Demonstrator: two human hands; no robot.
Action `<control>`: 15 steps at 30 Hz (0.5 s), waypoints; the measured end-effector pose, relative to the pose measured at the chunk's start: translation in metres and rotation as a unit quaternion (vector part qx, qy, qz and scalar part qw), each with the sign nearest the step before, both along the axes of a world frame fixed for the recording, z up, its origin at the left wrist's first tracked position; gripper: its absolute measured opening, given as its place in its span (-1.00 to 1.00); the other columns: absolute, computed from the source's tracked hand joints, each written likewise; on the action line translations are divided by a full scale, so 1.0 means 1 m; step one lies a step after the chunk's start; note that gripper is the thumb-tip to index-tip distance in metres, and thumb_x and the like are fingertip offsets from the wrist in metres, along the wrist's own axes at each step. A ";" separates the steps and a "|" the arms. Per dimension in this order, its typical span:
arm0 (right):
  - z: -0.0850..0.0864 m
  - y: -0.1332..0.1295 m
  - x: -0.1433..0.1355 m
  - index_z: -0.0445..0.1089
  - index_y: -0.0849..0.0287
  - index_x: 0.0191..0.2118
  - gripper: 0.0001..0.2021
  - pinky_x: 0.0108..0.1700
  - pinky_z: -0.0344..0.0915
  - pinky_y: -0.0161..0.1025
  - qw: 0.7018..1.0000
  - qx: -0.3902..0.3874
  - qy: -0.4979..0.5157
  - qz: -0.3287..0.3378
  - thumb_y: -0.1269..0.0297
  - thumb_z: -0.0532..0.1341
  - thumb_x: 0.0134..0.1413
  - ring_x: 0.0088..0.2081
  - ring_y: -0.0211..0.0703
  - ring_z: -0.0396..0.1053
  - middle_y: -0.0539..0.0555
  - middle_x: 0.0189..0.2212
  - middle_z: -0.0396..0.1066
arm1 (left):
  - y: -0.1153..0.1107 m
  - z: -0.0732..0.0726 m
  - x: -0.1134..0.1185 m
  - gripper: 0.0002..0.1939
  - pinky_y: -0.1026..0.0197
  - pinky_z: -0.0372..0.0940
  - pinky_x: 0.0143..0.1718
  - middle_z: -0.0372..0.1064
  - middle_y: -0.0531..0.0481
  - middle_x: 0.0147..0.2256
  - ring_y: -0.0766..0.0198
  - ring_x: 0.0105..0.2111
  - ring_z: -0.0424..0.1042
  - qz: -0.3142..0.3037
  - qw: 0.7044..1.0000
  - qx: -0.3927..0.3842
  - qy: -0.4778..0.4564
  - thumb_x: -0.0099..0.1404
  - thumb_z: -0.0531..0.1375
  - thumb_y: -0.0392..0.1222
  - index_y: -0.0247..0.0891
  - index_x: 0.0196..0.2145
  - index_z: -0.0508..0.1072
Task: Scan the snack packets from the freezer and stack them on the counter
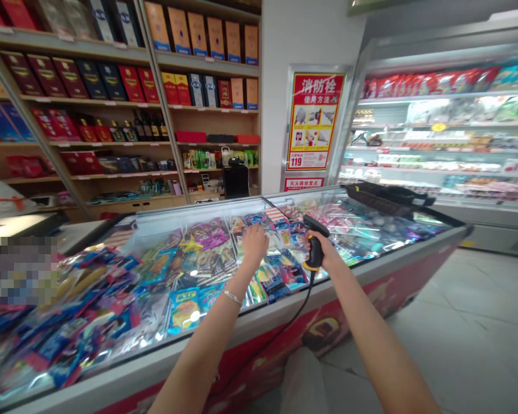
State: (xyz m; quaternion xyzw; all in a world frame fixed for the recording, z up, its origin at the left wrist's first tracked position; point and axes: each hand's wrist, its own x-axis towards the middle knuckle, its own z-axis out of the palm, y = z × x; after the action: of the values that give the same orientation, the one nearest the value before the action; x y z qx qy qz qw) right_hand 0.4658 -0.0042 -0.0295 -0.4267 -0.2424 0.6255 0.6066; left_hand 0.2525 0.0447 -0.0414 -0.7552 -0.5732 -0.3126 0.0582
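Observation:
My right hand [325, 250] is wrapped round the handle of a black barcode scanner with yellow trim [315, 253]. The scanner's head tilts up to the left above the chest freezer [250, 322], and its cable runs down and left across the freezer's front. My left hand [254, 244], with a bracelet at the wrist, is over the middle of the freezer, back of the hand up. Its fingertips point away and down, so their grip is hidden. Around and below it lie colourful ice cream packets [216, 253]; whether it touches one I cannot tell.
A dark tray or basket [377, 198] rests on the freezer's far right end. Behind stand shelves of boxed bottles [107, 80], a red fire hydrant poster [315, 121] and a lit refrigerated display [440, 132]. Pale floor tiles [479, 322] lie at right.

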 end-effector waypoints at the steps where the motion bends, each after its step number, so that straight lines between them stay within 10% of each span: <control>1: -0.006 0.001 0.009 0.35 0.21 -0.42 -0.84 -0.65 0.25 -0.39 1.000 -0.014 0.002 0.011 0.26 0.19 0.12 -0.69 -0.34 0.20 -0.04 -0.68 0.27 | 0.002 -0.006 0.012 -0.63 0.03 0.16 0.10 0.26 -0.19 0.13 0.04 0.09 0.24 -0.018 1.000 -0.021 0.006 0.29 0.03 -0.27 -0.24 0.04 0.37; 15: -0.046 0.021 0.044 0.29 0.20 -0.48 -0.85 -0.63 0.28 -0.39 0.998 -0.042 0.038 -0.015 0.36 0.23 0.07 -0.68 -0.37 0.22 0.03 -0.57 0.38 | 0.024 -0.055 0.064 -0.62 -0.02 0.17 0.07 0.17 -0.12 0.18 0.03 0.06 0.28 -0.125 0.985 -0.095 0.069 0.37 0.00 0.04 -0.03 0.07 0.35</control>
State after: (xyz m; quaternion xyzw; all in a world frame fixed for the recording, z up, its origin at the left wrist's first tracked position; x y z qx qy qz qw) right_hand 0.5103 0.0163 -0.0757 -0.4312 -0.1865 0.6419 0.6060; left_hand 0.3169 0.0690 -0.0967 -0.8429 -0.4958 -0.2086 -0.0141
